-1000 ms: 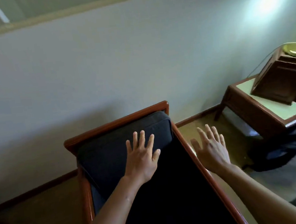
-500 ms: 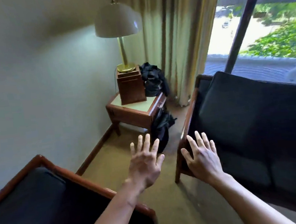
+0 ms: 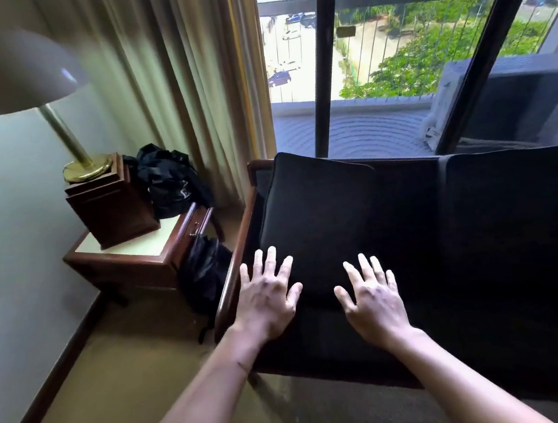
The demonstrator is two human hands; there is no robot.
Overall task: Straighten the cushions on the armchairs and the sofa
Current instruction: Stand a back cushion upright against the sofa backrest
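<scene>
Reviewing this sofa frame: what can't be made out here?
Head view only:
- Whether the left hand and right hand touch the sofa or hover: depth unclear.
- Seat cushion seams: lost in the dark upholstery.
- The sofa's right end: cut off by the frame edge.
- What the black bag on the side table holds: closed, crumpled.

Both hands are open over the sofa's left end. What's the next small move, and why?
Probably reach forward and grip the left back cushion: its top corner rides above the neighbouring cushion, so it looks crooked. The left hand and right hand hold nothing.
</scene>
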